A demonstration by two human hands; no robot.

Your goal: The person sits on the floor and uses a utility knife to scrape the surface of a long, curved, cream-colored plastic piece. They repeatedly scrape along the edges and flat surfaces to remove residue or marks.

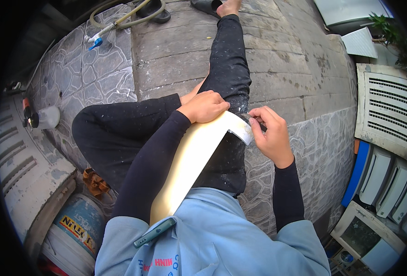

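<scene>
A long, curved cream panel (196,145) lies across my lap, one end against my blue shirt and the other bending down at my thigh. My left hand (205,107) presses on its far edge, fingers curled together and holding it. At the bent end, where the surface is whiter and patchy, my right hand (271,133) has thumb and fingers pinched together. A small, thin, dark sliver shows at those fingertips, too small to name. A phone-like dark green object (155,232) sits at my chest.
White slotted panels (390,110) stand at the right, above several white casings (394,184). At the left are another worn slotted panel (33,170), a paint bucket (74,225) and a spray bottle (47,117). A blue-handled tap (95,43) with a hose lies far left.
</scene>
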